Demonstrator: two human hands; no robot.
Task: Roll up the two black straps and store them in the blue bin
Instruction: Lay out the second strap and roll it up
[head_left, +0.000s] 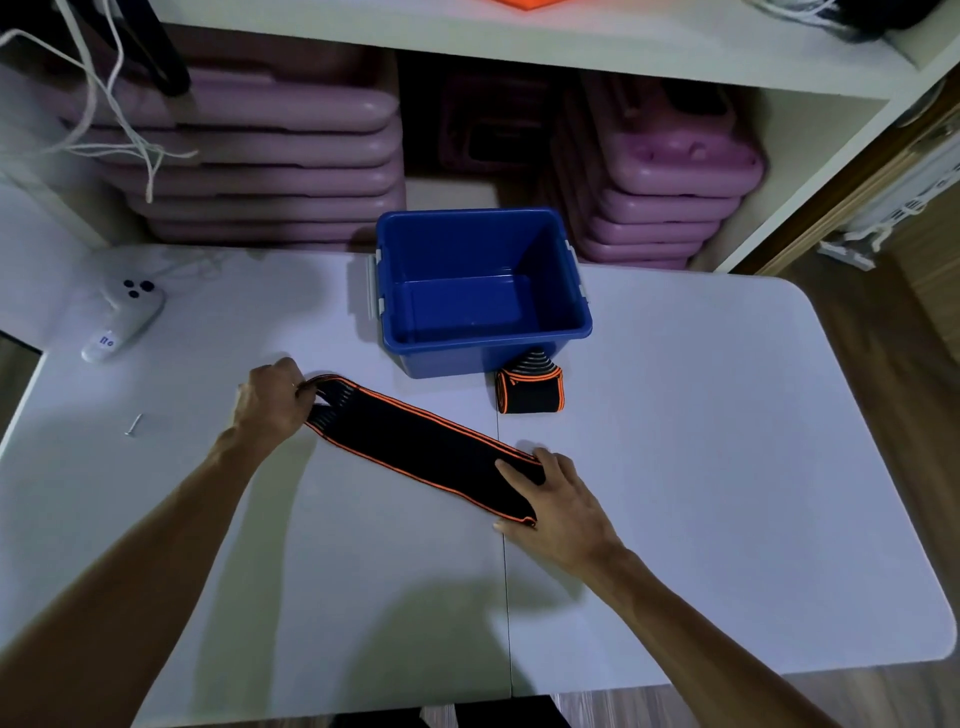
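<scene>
A black strap with orange edges (415, 441) lies stretched flat and diagonal on the white table (727, 467). My left hand (270, 400) grips its far-left looped end. My right hand (556, 499) holds the near-right end, fingers on top and thumb at the edge. A second black strap (530, 389), rolled into a bundle, sits on the table against the front of the blue bin (483, 343). The bin stands open at the table's back middle with nothing visible inside.
A white controller (124, 317) lies at the table's back left, and a small screw (134, 425) lies near the left edge. Behind the table, shelves hold stacked purple trays (260, 156). The table's right edge drops to a wooden floor.
</scene>
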